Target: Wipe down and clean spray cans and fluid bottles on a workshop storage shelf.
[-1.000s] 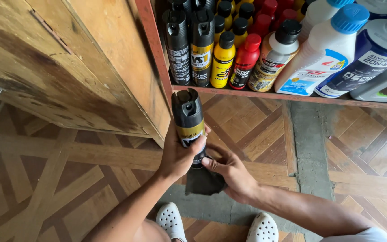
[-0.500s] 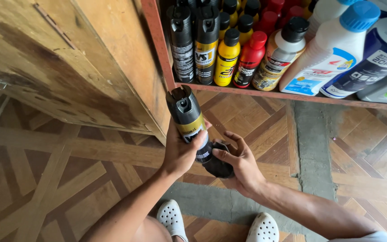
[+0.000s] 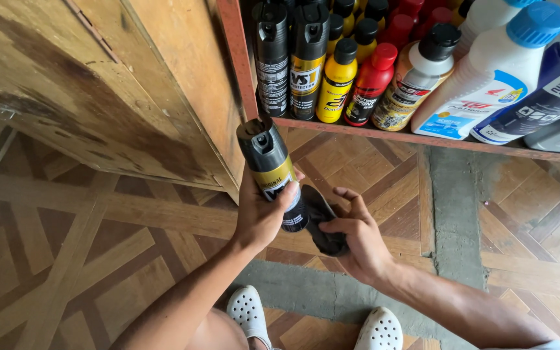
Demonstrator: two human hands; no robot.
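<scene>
The left hand [image 3: 262, 217] is wrapped around a black and gold spray can [image 3: 273, 172], tilted with its cap up. Just beside it, the right hand [image 3: 358, 240] pinches a dark cloth [image 3: 324, 219] (touching the can's base), both below the shelf [image 3: 384, 129] of bottles

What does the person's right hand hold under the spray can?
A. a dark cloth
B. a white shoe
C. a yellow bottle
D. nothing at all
A: the right hand grips a dark cloth against the bottom of the black and gold spray can, which the left hand holds.
</scene>
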